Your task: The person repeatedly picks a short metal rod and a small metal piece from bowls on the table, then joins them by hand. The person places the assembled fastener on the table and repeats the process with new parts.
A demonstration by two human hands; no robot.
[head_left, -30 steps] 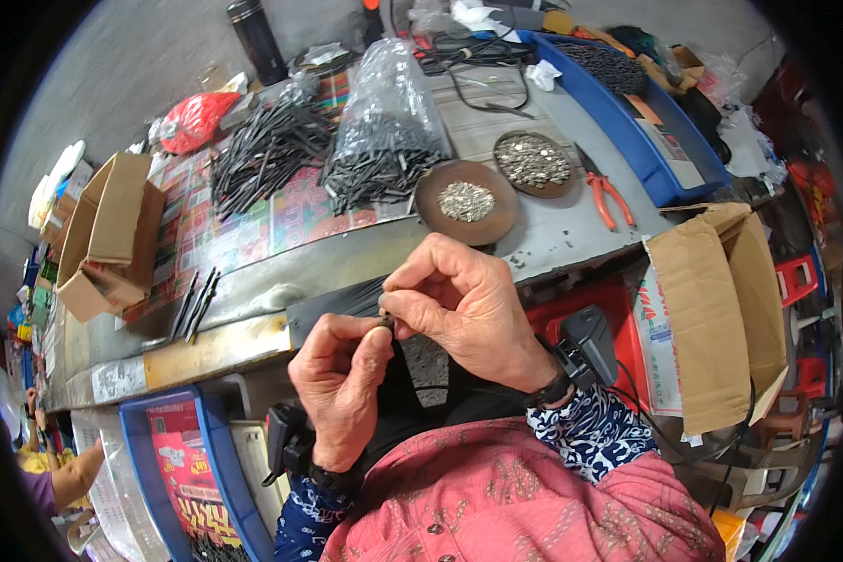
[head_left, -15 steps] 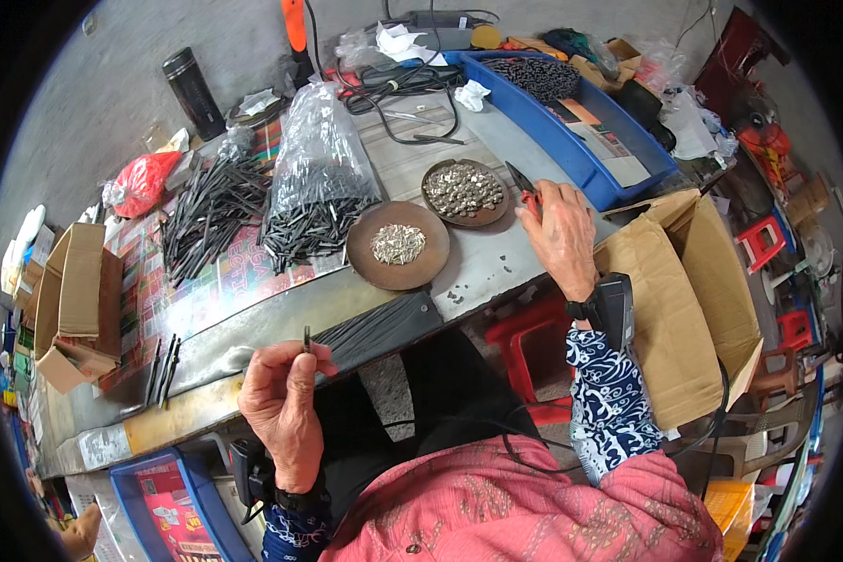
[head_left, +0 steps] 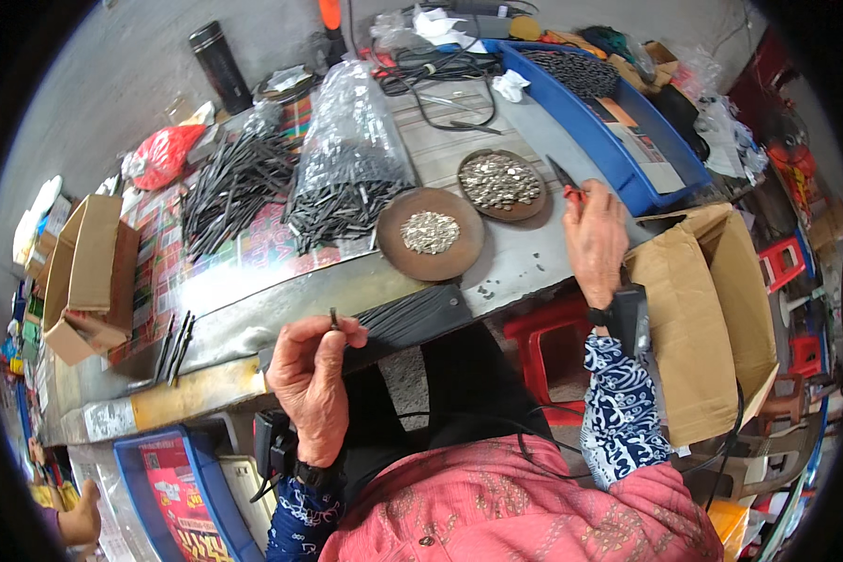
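The right hand has left the left hand, whose fingers pinch a small dark pin, and now closes on red-handled pliers at right of the desk.

left hand pinching small pin — right hand on pliers

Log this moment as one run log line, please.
left hand: pinching small dark rod upright | right hand: on red-handled pliers by blue tray | two round dishes of metal bits
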